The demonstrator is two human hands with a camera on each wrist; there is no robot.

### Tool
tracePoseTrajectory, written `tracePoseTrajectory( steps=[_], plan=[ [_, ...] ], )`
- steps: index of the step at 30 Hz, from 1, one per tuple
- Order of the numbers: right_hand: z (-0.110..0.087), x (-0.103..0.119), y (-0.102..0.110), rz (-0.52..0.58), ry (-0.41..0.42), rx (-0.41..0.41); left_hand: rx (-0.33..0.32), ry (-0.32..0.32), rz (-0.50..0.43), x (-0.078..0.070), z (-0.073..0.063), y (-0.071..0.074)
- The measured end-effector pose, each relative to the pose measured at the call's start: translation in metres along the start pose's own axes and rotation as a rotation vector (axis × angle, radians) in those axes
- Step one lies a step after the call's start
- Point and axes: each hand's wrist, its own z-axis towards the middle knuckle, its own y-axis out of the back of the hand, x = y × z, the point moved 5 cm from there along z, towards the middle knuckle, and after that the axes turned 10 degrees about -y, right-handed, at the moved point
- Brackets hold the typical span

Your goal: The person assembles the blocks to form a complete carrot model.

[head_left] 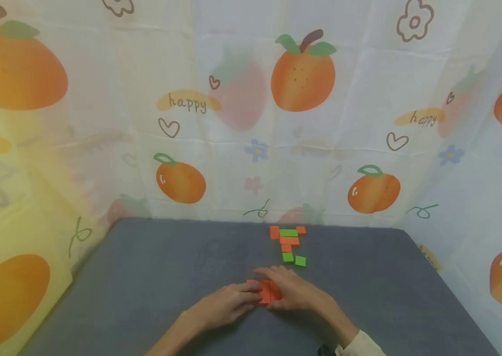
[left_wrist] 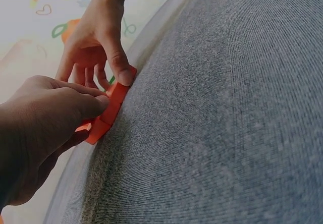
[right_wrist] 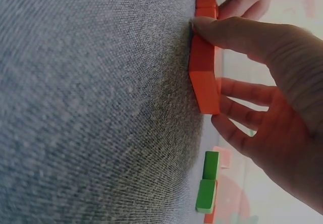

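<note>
Orange blocks lie side by side on the grey cloth near the middle of the table, partly hidden by fingers. My left hand holds their left end, with its thumb on the near side in the left wrist view. From the right, my right hand spans the blocks. In the right wrist view its thumb presses the near face of an orange block, while the other fingers reach round the far side. Two green blocks, one green block and another green block, lie just beyond the right hand.
Farther back, a branching row of flat pieces includes a long green block, an orange block and several smaller orange ones. A fruit-printed curtain hangs round the grey table at its back and sides.
</note>
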Motion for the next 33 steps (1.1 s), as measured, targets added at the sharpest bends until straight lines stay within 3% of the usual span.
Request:
tracePoseTrajectory(
  steps=[9, 14, 17, 21, 26, 29, 33],
  plan=[
    [-0.002, -0.006, 0.002, 0.020, 0.011, 0.026, -0.038, -0.050, 0.017, -0.003, -0.001, 0.000],
    [-0.005, -0.013, 0.016, 0.030, 0.033, -0.019, -0.059, -0.054, 0.039, -0.004, -0.002, 0.000],
    [-0.008, -0.019, 0.027, 0.039, 0.014, -0.046, -0.043, -0.026, 0.019, -0.004, -0.001, -0.001],
    [-0.011, -0.026, 0.036, 0.072, -0.044, -0.064, 0.017, 0.057, -0.026, -0.003, -0.001, -0.002],
    [-0.012, -0.031, 0.043, 0.082, -0.059, -0.076, 0.069, 0.135, -0.041, -0.002, -0.001, -0.003],
    [-0.013, -0.037, 0.051, 0.070, -0.084, -0.116, 0.077, 0.142, -0.048, -0.002, -0.001, -0.003],
    [-0.014, -0.045, 0.066, 0.008, -0.100, -0.226, 0.066, 0.112, -0.048, -0.002, -0.001, -0.001]
  ],
)
